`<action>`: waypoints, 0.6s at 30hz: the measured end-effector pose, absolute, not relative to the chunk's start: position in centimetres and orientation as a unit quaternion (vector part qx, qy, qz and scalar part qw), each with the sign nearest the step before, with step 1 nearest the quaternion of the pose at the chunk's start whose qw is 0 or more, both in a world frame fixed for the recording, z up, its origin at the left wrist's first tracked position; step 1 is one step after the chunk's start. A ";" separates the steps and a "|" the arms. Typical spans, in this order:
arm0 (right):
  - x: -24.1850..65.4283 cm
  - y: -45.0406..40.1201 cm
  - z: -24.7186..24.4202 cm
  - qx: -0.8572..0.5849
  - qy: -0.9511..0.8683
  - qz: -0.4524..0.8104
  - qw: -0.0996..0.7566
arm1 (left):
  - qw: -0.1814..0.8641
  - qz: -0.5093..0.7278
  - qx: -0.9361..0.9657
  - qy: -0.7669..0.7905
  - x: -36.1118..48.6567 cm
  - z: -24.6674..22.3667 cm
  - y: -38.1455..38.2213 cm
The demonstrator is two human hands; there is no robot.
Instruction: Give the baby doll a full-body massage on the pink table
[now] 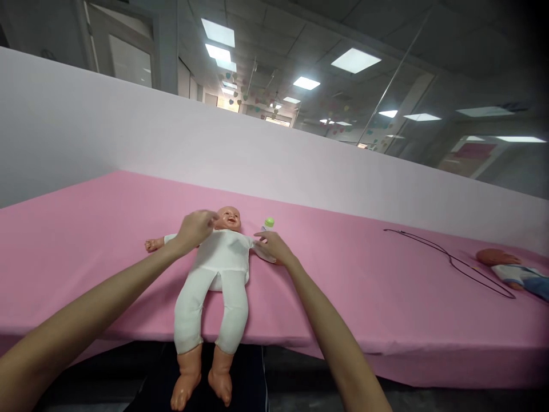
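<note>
A baby doll (225,252) in a white top and white trousers lies face up on the pink-covered table (334,274), its bare feet hanging over the front edge. My left hand (197,230) is beside the doll's head, near the shoulder, with the fingers bent and close together; what they may hold is hidden. Over the doll's sleeve on the right side of the picture is my right hand (274,246), its fingers spread and nothing visibly gripped. Just behind that hand stands a small bottle with a green cap (269,222), partly hidden.
A dark looped cord (450,260) lies on the right part of the table. Beyond it, at the far right edge, is a second doll (510,269) in white and blue clothes. A low white wall (274,166) with glass above it runs behind the table.
</note>
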State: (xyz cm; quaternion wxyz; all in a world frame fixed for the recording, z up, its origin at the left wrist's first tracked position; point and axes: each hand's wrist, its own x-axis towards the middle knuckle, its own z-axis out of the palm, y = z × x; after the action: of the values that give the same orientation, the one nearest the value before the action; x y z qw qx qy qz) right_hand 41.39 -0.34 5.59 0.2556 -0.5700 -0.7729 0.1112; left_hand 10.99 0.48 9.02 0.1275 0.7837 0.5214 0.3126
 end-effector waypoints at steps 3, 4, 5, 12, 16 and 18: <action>43.2 1.7 7.0 -0.605 -0.734 0.045 0.304 | 0.353 0.438 0.734 0.380 16.7 10.7 0.7; 43.6 2.4 7.1 -0.619 -0.720 0.016 0.313 | 0.482 0.436 0.678 0.344 18.8 11.1 1.1; 43.9 3.1 7.0 -0.627 -0.712 -0.003 0.317 | 0.601 0.423 0.597 0.322 20.8 11.4 1.6; 45.1 5.3 2.9 -0.597 -0.734 0.010 0.324 | 0.790 0.405 0.313 0.337 29.8 10.4 6.1; 46.2 5.7 2.6 -0.574 -0.750 0.026 0.328 | 0.793 0.424 0.275 0.341 31.2 9.2 7.3; 46.2 5.7 3.4 -0.580 -0.743 0.054 0.329 | 0.795 0.431 0.265 0.335 31.2 9.0 7.5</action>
State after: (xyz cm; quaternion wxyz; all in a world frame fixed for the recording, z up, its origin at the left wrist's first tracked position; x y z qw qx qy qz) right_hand 46.18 5.65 3.39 0.3289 -0.5800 -0.7433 0.0537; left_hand 31.23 7.46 9.03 0.7949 0.2650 0.3349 0.4310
